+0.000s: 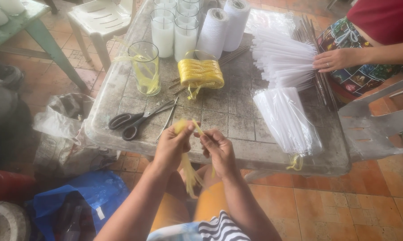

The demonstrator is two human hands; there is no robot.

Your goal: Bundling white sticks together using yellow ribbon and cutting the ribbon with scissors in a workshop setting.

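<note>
Both of my hands pinch thin yellow ribbon strips (190,172) just in front of the table's near edge. My left hand (172,147) grips the upper end, and my right hand (218,151) holds the strands beside it. The loose ends hang down between my knees. On the worn table (228,111) just beyond my hands lie black-handled scissors (132,121) and a thin metal tool (168,120). A bundle of yellow ribbon (200,73) lies further back, in the middle.
A clear glass (145,67) holds ribbon scraps. Candle glasses (174,29) and white thread cones (224,27) stand at the back. Clear plastic sleeves (286,118) and white sticks (282,60) lie right, where another person's hand (333,60) rests. Plastic chairs, bags and a blue sack (76,196) surround the table.
</note>
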